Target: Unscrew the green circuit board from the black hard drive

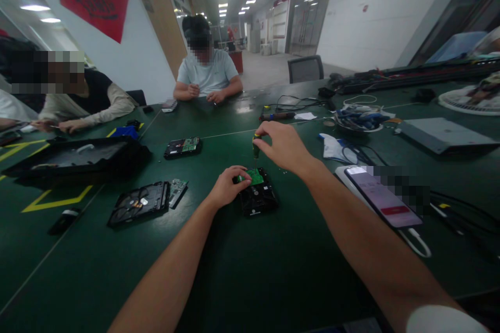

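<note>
A black hard drive (258, 200) with a green circuit board (255, 177) at its far end lies on the table before me. My left hand (230, 186) grips the drive's left side, its fingertips pressed on the board's edge. Above the board, my right hand (282, 146) is closed around the handle of a screwdriver (255, 152). The screwdriver stands upright, its thin shaft pointing down at the board. Whether the tip sits in a screw is too small to tell. Tiny bits, perhaps screws, lie right of the drive.
Left are another hard drive (183, 148), an opened drive casing (138, 202), a loose circuit board (177, 192) and a black tray (74, 158). Right lie a phone (385, 197), a grey metal box (449, 134) and a bowl (361, 126) of cables. Two people sit across the table (230, 270).
</note>
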`<action>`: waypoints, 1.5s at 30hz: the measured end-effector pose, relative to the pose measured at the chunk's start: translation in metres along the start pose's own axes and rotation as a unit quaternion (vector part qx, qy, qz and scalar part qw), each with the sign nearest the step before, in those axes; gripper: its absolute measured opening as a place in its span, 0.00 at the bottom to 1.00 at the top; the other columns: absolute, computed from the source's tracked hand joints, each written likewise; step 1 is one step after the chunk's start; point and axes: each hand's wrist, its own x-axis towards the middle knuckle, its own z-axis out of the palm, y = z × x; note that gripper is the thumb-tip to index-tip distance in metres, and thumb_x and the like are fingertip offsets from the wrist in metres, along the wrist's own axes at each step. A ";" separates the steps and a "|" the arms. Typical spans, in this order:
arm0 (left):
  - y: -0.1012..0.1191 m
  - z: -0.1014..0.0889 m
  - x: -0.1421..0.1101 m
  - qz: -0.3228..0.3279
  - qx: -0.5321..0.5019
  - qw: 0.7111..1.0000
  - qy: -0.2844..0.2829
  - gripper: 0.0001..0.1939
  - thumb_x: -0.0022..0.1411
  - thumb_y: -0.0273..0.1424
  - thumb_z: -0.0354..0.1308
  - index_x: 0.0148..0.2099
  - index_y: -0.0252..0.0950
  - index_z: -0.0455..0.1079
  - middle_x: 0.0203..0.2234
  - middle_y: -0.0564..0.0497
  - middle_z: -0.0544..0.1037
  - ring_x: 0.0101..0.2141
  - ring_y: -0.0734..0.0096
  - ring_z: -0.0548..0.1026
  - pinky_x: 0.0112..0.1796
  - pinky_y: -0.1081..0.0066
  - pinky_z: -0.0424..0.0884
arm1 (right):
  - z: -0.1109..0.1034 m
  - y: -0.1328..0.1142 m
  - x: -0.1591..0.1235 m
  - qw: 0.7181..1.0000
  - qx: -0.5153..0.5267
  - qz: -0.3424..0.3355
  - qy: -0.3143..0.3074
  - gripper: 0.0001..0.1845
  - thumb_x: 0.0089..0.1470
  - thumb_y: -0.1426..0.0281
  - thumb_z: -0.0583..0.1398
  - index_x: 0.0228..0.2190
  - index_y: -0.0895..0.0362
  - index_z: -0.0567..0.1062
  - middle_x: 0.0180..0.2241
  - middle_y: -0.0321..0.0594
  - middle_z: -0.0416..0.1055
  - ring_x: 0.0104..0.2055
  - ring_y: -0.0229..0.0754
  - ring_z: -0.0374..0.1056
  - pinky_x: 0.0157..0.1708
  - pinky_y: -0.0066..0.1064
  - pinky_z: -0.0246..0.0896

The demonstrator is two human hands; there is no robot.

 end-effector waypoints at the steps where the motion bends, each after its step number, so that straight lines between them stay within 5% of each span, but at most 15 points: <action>1: 0.000 0.000 0.000 0.001 0.000 1.000 0.001 0.04 0.62 0.31 0.65 0.39 0.39 0.79 0.51 0.44 0.78 0.54 0.54 0.76 0.59 0.51 0.65 | 0.000 0.000 0.000 1.000 0.000 -0.004 -0.001 0.04 0.60 0.71 0.63 0.38 0.55 0.76 0.41 0.44 0.78 0.45 0.49 0.72 0.47 0.40 0.64; 45: 0.001 0.000 0.000 -0.001 0.011 1.000 -0.002 0.04 0.62 0.30 0.65 0.40 0.38 0.79 0.51 0.43 0.78 0.55 0.55 0.75 0.59 0.53 0.65 | 0.005 0.004 0.001 1.000 0.014 0.014 0.016 0.09 0.55 0.76 0.67 0.39 0.57 0.77 0.41 0.45 0.78 0.43 0.48 0.74 0.47 0.39 0.67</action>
